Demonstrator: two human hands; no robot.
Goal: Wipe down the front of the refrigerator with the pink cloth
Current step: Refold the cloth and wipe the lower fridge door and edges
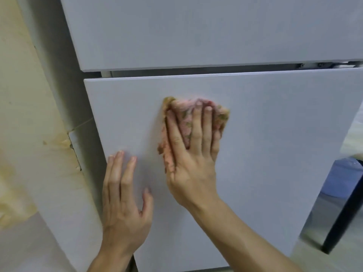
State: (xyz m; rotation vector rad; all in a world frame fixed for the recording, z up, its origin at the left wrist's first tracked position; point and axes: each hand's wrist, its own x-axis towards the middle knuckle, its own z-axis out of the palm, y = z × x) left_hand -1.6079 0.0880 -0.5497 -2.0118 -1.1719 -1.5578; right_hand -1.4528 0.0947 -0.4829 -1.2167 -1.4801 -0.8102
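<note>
The white refrigerator fills the view, its upper door (196, 30) above a narrow gap and its lower door (275, 144) below. A pink cloth (184, 122) with soiled yellowish edges lies bunched flat against the lower door, near its upper middle. My right hand (192, 154) presses the cloth onto the door with straight, spread fingers. My left hand (123, 197) rests flat on the same door near its left edge, below and left of the cloth, holding nothing.
A cream wall (25, 114) with yellow stains and a crack runs along the refrigerator's left side. To the right of the lower door stand a blue object (341, 177) and a dark upright post (341, 218), with pale floor below.
</note>
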